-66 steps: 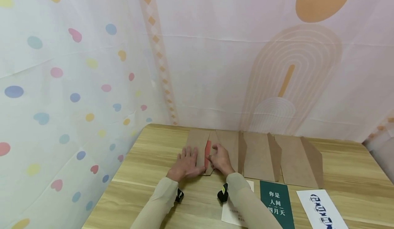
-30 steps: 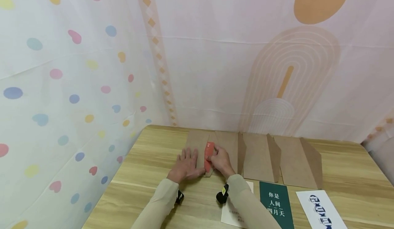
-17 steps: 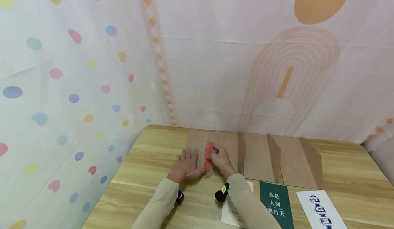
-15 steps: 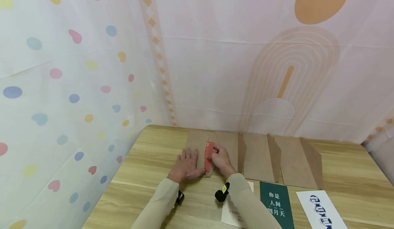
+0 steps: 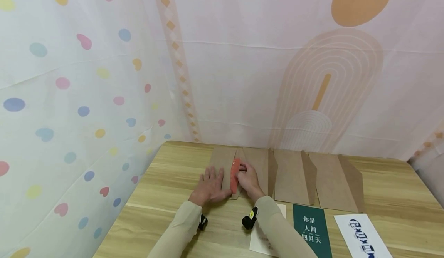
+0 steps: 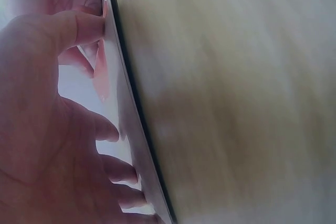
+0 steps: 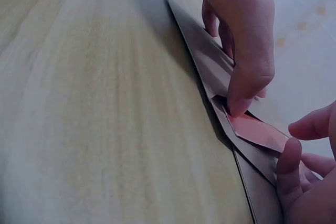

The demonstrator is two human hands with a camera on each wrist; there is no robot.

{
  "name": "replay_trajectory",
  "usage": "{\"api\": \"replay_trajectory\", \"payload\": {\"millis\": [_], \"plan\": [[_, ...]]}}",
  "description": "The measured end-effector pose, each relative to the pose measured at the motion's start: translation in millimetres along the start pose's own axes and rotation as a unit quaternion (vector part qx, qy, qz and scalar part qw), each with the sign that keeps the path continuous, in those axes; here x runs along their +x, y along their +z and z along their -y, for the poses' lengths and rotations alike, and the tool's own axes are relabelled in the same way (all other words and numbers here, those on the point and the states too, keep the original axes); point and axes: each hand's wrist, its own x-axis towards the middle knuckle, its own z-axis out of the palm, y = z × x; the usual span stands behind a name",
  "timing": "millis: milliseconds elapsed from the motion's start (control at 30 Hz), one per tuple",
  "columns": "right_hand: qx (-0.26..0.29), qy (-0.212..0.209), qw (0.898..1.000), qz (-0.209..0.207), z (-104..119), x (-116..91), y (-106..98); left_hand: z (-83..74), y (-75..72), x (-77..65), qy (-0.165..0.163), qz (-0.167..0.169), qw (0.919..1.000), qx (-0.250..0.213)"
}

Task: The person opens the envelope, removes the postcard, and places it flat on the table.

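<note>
A red card [image 5: 234, 179] lies at the mouth of the leftmost brown paper envelope [image 5: 222, 157], its left edge at the opening. My right hand [image 5: 249, 179] pinches the card's right side between thumb and fingers. Spread flat on the envelope, my left hand [image 5: 207, 186] has straight fingers. Its thumb touches the card's near end at the envelope edge, as the right wrist view shows with the card [image 7: 257, 130] under the thumb. In the left wrist view the fingers rest along the envelope [image 6: 131, 103]. How far the card sits inside is hidden.
Several more brown envelopes with flaps unfolded, such as the rightmost envelope [image 5: 334, 181], line the table's back. Nearer stand out a cream card [image 5: 258, 242], partly under the right sleeve, a green card [image 5: 312, 231] and a white card [image 5: 362, 237]. A patterned cloth [image 5: 243, 77] hangs behind the wooden table [image 5: 138, 219].
The red card, first seen as a narrow strip, turned to show its face more broadly, then shifted slightly left with my right fingers. My left hand stayed nearly still on the envelope.
</note>
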Motion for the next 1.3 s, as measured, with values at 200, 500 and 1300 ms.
{"api": "replay_trajectory", "payload": {"millis": [200,500,1300], "plan": [[-0.014,-0.001,1.000,0.001,-1.9,0.8,0.3,-0.6,-0.2,-0.8,-0.001,0.003,1.0000,-0.004],[-0.076,-0.028,0.997,0.001,-1.1,-0.8,1.7,1.0,-1.6,0.2,-0.002,0.010,0.9999,-0.007],[-0.091,-0.024,0.996,0.004,-1.7,0.9,-2.0,7.1,-2.3,2.8,0.016,0.002,0.9994,-0.032]]}}
